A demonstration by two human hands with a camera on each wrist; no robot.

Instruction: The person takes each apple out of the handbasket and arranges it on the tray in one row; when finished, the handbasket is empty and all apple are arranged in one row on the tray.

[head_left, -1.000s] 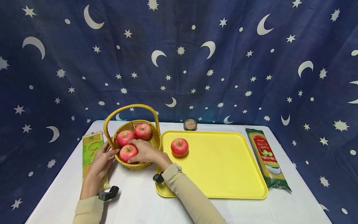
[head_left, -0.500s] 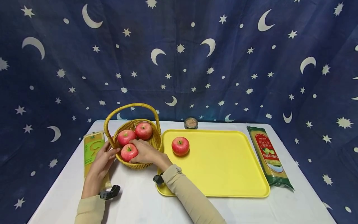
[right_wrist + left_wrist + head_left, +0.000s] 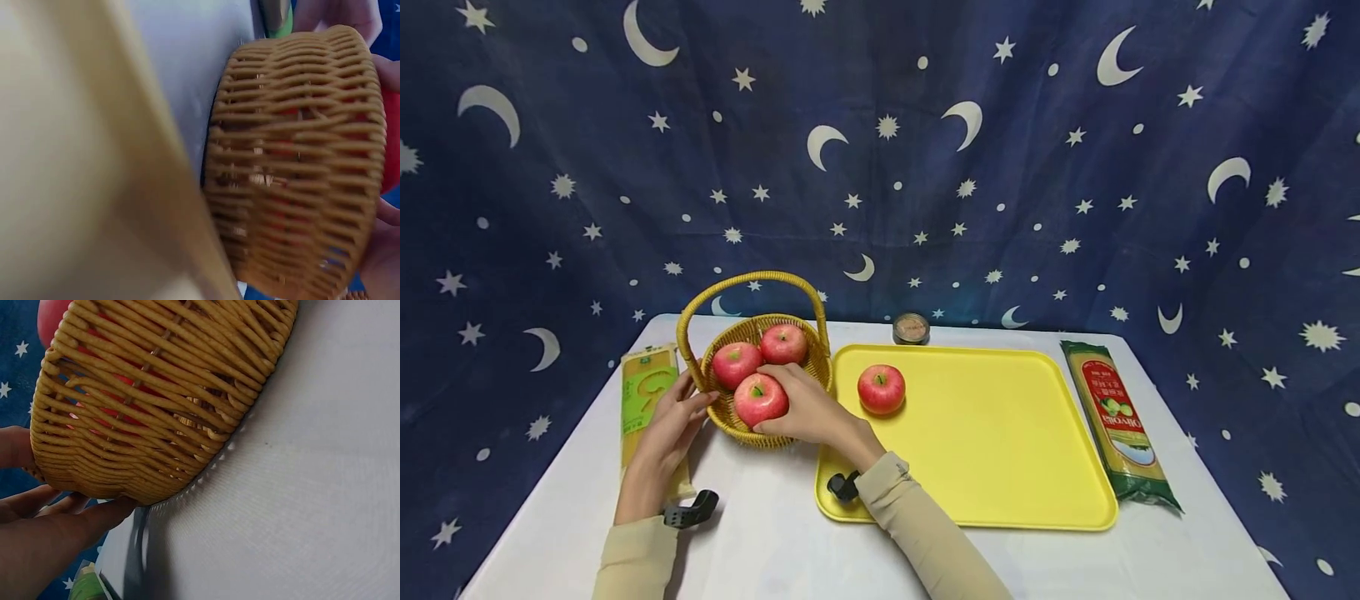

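Hands both at the wicker basket (image 3: pixel 745 435). Right hand (image 3: pixel 808 408): fingers and thumb set round the front apple (image 3: pixel 762 400), spread about as wide as the fruit. Left hand (image 3: pixel 666 429): holds the basket at its left side, thumb at the rim, fingers against the outer weave, apparently steadying it.

Position: front apple lies at the near side of the basket, within the rim as seen from above, just in front of the left rear apple (image 3: pixel 737 365) and the right rear apple (image 3: pixel 784 343). Whether it is clear of the basket's floor, cannot tell.

Progress: one lone apple (image 3: pixel 882 389) sits on the yellow tray (image 3: pixel 992 442), near its rear left corner; three are at the basket, one of them in the grip. Reads as work partway through, the gripped apple being the one in hand. Two rear apples untouched by the right hand. Which way the fruit is being shifted, this moment alone does not settle.

Orientation: front apple upright, stem hollow facing up; near round, so no clear long axis. Basket upright, its handle arching left to right. Tray on the tabletop (image 3: pixel 760 533), long axis also left to right.
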